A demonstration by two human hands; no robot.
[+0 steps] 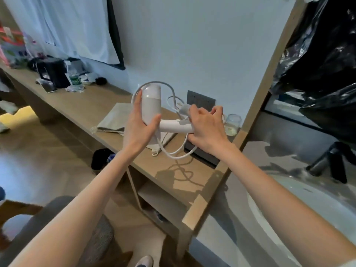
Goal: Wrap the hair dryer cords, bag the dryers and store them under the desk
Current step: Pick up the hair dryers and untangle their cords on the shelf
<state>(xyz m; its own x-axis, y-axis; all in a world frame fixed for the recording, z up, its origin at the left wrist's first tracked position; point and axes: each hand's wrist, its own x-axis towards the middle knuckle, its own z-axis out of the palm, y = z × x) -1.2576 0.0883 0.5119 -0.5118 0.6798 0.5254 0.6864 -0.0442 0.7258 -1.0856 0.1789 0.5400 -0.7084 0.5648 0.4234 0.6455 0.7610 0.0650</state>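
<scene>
holding the white hair dryer above the desk, the left hand clasps its upright barrel while the right hand, nearer the loose cord, closes around the sideways handle's end.

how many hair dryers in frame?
2. The white dryer is held above the desk by the left hand and right hand. A black dryer lies at far right. Others may be hidden.
</scene>
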